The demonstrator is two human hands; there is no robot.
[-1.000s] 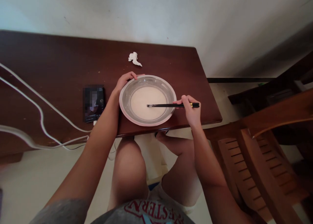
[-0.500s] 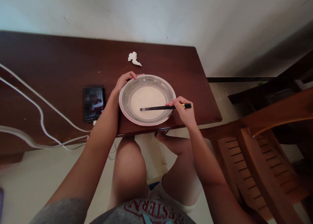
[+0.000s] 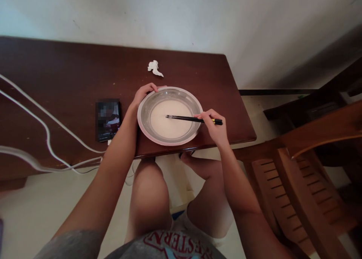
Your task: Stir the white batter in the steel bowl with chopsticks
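A wide metal bowl (image 3: 143,121) stands near the front edge of the table, holding a pale, creamy liquid (image 3: 169,127). My left hand (image 3: 144,93) grips the bowl's rim at its far left side, with fingertips over the edge. In my right hand (image 3: 214,125) is a pair of black chopsticks (image 3: 186,118) with gold bands near the upper end. Their whitened tips are at the liquid's surface around the middle of the bowl; whether they dip under it I cannot tell. My right fingers are closed around the chopsticks just beyond the bowl's right rim.
On the dark wooden table (image 3: 70,66), a crumpled white tissue (image 3: 154,67) lies behind the bowl. A phone or tablet (image 3: 108,120) with its screen lit lies to the left, beside white cables (image 3: 48,132). A wooden chair (image 3: 283,183) stands at the right.
The chopstick tips have moved away from me and slightly right through the bowl. My right hand has shifted a little and the chopsticks' angle has turned. My left hand and the bowl stay put.
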